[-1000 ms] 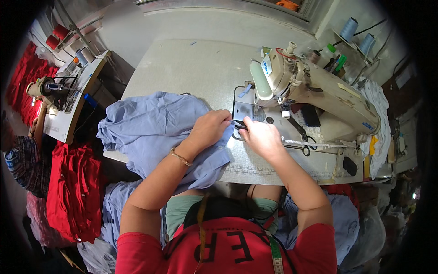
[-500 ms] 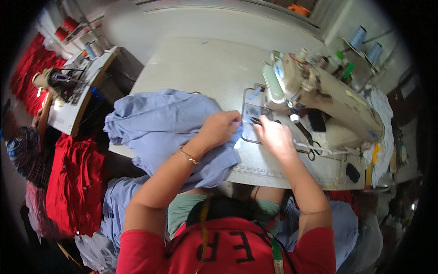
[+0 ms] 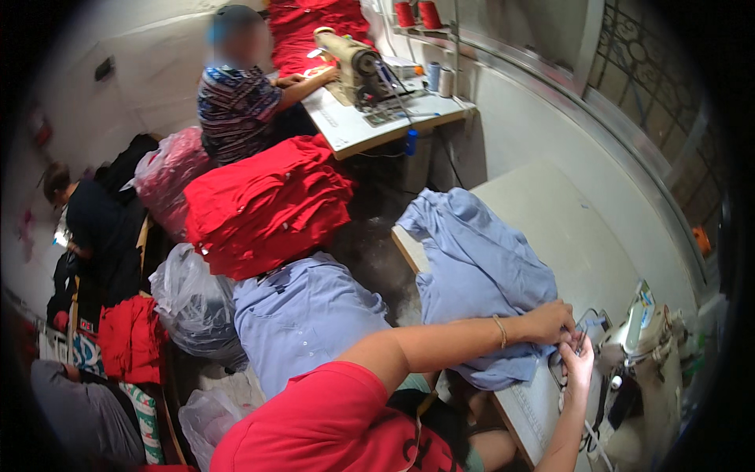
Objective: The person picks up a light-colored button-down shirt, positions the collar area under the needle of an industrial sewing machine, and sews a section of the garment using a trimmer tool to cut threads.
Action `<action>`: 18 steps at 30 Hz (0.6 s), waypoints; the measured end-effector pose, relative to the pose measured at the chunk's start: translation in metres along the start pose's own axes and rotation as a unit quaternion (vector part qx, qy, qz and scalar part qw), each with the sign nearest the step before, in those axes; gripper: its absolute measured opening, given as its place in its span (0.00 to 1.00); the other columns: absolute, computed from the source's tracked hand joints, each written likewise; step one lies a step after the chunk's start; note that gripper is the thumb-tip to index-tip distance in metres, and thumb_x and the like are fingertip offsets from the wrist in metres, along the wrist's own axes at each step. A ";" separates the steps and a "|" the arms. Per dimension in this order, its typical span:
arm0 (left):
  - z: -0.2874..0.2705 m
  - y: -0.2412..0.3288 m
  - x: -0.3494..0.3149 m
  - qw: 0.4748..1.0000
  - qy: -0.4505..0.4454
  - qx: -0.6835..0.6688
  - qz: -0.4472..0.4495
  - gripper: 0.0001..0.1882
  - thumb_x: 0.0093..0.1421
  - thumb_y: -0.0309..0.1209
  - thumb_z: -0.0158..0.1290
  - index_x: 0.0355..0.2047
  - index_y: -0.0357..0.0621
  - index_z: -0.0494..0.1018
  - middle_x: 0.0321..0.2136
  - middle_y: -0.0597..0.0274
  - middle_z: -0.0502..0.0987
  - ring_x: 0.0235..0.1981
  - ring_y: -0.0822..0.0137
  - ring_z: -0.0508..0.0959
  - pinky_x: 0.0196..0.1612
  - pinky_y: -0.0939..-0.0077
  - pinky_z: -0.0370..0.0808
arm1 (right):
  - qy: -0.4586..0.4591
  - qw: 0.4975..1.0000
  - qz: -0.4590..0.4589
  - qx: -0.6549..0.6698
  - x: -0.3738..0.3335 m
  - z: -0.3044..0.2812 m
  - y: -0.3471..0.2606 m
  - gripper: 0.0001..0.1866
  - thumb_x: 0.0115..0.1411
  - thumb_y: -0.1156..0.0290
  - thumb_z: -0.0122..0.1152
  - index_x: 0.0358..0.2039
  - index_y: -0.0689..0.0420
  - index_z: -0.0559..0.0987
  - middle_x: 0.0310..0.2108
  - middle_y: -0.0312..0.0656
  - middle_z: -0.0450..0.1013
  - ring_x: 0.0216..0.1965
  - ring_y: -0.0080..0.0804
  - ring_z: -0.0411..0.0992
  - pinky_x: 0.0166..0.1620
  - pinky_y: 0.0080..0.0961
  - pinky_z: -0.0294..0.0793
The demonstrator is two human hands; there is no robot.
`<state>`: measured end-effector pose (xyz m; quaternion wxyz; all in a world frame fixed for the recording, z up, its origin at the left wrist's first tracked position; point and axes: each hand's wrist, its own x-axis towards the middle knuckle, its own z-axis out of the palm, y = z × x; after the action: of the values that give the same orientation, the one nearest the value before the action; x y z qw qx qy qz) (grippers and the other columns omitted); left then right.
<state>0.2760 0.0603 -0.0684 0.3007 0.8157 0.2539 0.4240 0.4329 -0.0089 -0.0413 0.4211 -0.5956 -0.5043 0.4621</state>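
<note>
Left fingers [image 3: 566, 316] meet right fingers [image 3: 568, 356] by a blue garment [image 3: 484, 271].

Light-blue garment [image 3: 484, 271], red cloth pile [image 3: 267, 204]

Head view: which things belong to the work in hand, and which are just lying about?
Seemingly in use:
blue garment at the left hand
small tool in the right hand

Lying about, it seems:
big red pile
clear bags
pink bag

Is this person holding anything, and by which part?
The right hand holds a small metal tool, partly hidden, so which part is unclear. The left hand is at the blue garment; its hold cannot be told.
</note>
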 end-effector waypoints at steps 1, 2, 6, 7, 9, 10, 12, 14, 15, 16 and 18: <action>0.000 0.000 0.000 1.000 -0.008 0.000 -0.015 0.07 0.48 0.34 0.57 0.26 0.45 0.78 0.29 0.59 0.73 0.34 0.56 0.72 0.40 0.66 0.68 | -0.005 1.000 -0.006 0.023 0.001 0.000 0.002 0.18 0.50 0.76 0.61 0.42 0.57 0.69 0.26 0.29 0.68 0.16 0.10 0.59 0.15 0.09 0.52; 0.000 -0.001 0.000 0.999 -0.017 -0.002 -0.030 0.08 0.48 0.35 0.57 0.26 0.45 0.78 0.29 0.59 0.74 0.34 0.56 0.72 0.40 0.66 0.68 | 0.008 0.999 0.004 0.046 0.004 0.002 0.004 0.19 0.49 0.79 0.61 0.42 0.56 0.69 0.26 0.29 0.69 0.16 0.10 0.58 0.15 0.09 0.50; -0.001 0.003 0.002 0.996 -0.060 -0.015 -0.062 0.11 0.45 0.39 0.59 0.23 0.45 0.77 0.30 0.62 0.72 0.38 0.60 0.69 0.43 0.66 0.63 | 0.022 0.999 0.030 0.025 0.003 0.003 0.003 0.21 0.47 0.84 0.57 0.43 0.57 0.68 0.29 0.32 0.68 0.19 0.11 0.60 0.18 0.08 0.54; -0.002 0.011 0.003 0.996 -0.061 -0.013 -0.057 0.12 0.45 0.40 0.59 0.23 0.45 0.77 0.30 0.63 0.72 0.39 0.60 0.68 0.43 0.66 0.62 | 0.026 0.999 0.018 0.026 0.004 0.002 0.006 0.22 0.46 0.84 0.57 0.44 0.58 0.68 0.30 0.33 0.68 0.22 0.13 0.62 0.21 0.09 0.57; -0.001 0.011 0.003 0.997 -0.062 -0.004 -0.052 0.12 0.44 0.40 0.59 0.22 0.45 0.76 0.30 0.63 0.71 0.38 0.61 0.68 0.42 0.66 0.61 | 0.036 0.999 -0.005 0.029 0.005 -0.002 0.018 0.24 0.46 0.85 0.57 0.45 0.59 0.67 0.34 0.35 0.68 0.28 0.16 0.65 0.28 0.11 0.65; 0.001 0.010 0.003 0.996 -0.068 -0.003 -0.056 0.12 0.44 0.40 0.60 0.22 0.45 0.76 0.30 0.63 0.71 0.38 0.60 0.68 0.42 0.66 0.61 | 0.033 0.999 -0.013 0.027 0.006 0.000 0.020 0.26 0.46 0.87 0.58 0.47 0.60 0.66 0.39 0.37 0.67 0.37 0.21 0.67 0.40 0.17 0.69; 0.005 0.000 0.005 0.994 -0.086 0.006 -0.062 0.11 0.44 0.39 0.59 0.22 0.45 0.76 0.30 0.63 0.71 0.39 0.60 0.67 0.43 0.65 0.62 | 0.017 0.995 -0.062 0.079 0.006 0.007 0.024 0.27 0.46 0.88 0.59 0.48 0.61 0.66 0.41 0.37 0.67 0.40 0.22 0.67 0.43 0.18 0.69; 0.008 -0.004 0.006 0.994 -0.093 0.004 -0.056 0.10 0.45 0.37 0.58 0.23 0.45 0.76 0.31 0.62 0.71 0.40 0.59 0.67 0.44 0.64 0.62 | -0.004 0.990 -0.080 0.115 0.007 0.007 0.027 0.28 0.46 0.89 0.60 0.49 0.61 0.66 0.43 0.38 0.67 0.43 0.23 0.67 0.45 0.18 0.69; 0.008 -0.005 0.006 0.994 -0.096 0.004 -0.054 0.09 0.45 0.36 0.58 0.24 0.44 0.75 0.32 0.61 0.71 0.40 0.58 0.67 0.45 0.63 0.62 | -0.006 0.992 -0.068 0.108 0.008 0.006 0.026 0.28 0.46 0.88 0.60 0.49 0.61 0.66 0.42 0.38 0.67 0.43 0.23 0.67 0.45 0.18 0.69; 0.008 -0.002 0.007 0.996 -0.088 0.003 -0.034 0.09 0.46 0.35 0.57 0.25 0.44 0.75 0.32 0.61 0.71 0.41 0.58 0.67 0.45 0.63 0.62 | -0.005 0.993 -0.054 0.101 0.007 0.003 0.024 0.28 0.46 0.87 0.61 0.49 0.60 0.66 0.42 0.38 0.67 0.43 0.23 0.67 0.45 0.18 0.69; 0.006 0.008 0.006 0.998 -0.070 0.002 0.006 0.08 0.46 0.33 0.56 0.26 0.43 0.75 0.33 0.59 0.70 0.42 0.57 0.67 0.46 0.63 0.62 | -0.001 0.995 -0.044 0.095 0.007 0.000 0.024 0.27 0.47 0.85 0.62 0.49 0.60 0.67 0.41 0.37 0.68 0.40 0.21 0.68 0.41 0.15 0.69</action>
<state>0.2853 0.0578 -0.0622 0.3133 0.8457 0.2283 0.3668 0.4381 -0.0055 -0.0650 0.4952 -0.5301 -0.4843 0.4891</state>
